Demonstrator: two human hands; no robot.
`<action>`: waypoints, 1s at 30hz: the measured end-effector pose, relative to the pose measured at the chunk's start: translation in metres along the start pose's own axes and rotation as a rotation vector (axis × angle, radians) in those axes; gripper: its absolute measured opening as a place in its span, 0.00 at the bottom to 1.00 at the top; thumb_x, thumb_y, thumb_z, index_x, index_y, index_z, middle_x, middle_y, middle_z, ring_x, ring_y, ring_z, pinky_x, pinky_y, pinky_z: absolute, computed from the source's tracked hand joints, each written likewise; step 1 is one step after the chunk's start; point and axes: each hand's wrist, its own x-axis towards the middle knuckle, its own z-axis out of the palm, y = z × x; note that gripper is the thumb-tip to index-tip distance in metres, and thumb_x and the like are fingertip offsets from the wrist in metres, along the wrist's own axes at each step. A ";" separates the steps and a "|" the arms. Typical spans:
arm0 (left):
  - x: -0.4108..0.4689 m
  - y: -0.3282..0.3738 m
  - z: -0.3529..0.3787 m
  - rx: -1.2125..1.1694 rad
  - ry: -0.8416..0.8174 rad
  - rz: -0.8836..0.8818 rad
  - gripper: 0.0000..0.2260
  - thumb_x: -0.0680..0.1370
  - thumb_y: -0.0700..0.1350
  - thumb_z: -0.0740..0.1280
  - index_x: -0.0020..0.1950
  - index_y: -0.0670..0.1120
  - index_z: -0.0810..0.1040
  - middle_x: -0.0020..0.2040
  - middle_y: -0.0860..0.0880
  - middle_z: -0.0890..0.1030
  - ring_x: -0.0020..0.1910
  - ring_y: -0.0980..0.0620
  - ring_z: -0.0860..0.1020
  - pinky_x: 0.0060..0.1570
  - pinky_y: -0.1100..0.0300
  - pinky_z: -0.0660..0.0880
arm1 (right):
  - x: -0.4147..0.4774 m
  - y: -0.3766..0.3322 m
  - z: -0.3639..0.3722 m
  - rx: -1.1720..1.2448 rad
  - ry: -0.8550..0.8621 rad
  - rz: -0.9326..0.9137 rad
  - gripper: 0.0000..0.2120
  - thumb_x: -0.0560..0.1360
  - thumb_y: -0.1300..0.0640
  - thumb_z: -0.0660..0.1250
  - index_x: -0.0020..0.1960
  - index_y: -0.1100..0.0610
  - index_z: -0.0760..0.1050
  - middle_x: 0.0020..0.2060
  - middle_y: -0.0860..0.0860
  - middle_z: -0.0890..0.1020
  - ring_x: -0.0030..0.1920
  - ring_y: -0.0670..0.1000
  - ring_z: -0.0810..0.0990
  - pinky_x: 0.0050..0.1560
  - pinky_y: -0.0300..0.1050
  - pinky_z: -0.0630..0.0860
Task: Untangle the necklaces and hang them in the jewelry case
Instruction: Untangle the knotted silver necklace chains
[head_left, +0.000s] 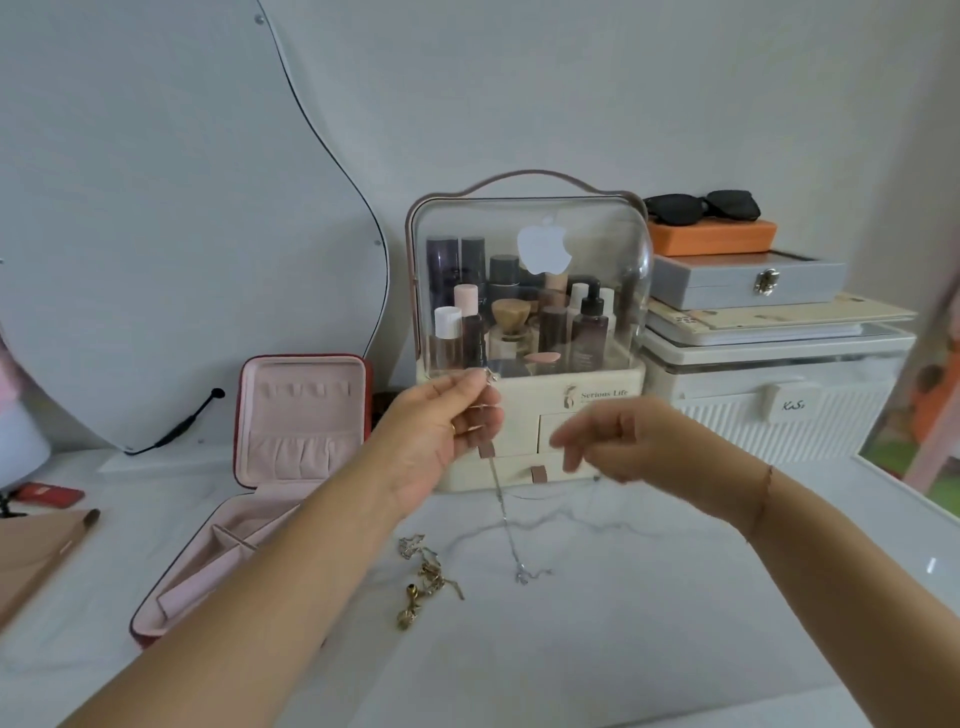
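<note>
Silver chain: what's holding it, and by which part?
Left hand pinches the silver chain by its upper end; the rest hangs down. Right hand: too blurred to tell.

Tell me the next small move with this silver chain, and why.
Probably raise the left hand a little: its fingers pinch the silver chain near its top, but the lower end lies bunched on the table. Hanging free would show any knot before it goes to the open jewelry case.
</note>
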 end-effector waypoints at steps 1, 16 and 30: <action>0.001 0.004 0.000 -0.022 0.004 0.009 0.05 0.78 0.41 0.63 0.45 0.42 0.78 0.36 0.49 0.80 0.35 0.53 0.79 0.42 0.60 0.79 | -0.005 0.008 0.004 -0.056 -0.051 0.037 0.12 0.75 0.68 0.62 0.49 0.55 0.81 0.39 0.48 0.84 0.29 0.41 0.71 0.34 0.33 0.71; 0.020 0.049 -0.034 -0.096 0.174 0.129 0.06 0.78 0.44 0.63 0.42 0.47 0.76 0.34 0.52 0.77 0.35 0.56 0.75 0.44 0.62 0.74 | -0.041 0.085 0.033 -0.219 -0.049 0.297 0.19 0.67 0.67 0.59 0.28 0.45 0.77 0.29 0.43 0.80 0.31 0.41 0.74 0.37 0.36 0.72; 0.002 0.036 -0.009 0.162 0.000 0.116 0.07 0.77 0.44 0.63 0.46 0.44 0.80 0.46 0.45 0.85 0.25 0.57 0.67 0.38 0.61 0.70 | -0.031 0.074 0.067 -0.487 0.000 0.102 0.08 0.75 0.58 0.63 0.45 0.44 0.75 0.45 0.42 0.76 0.38 0.40 0.73 0.45 0.30 0.69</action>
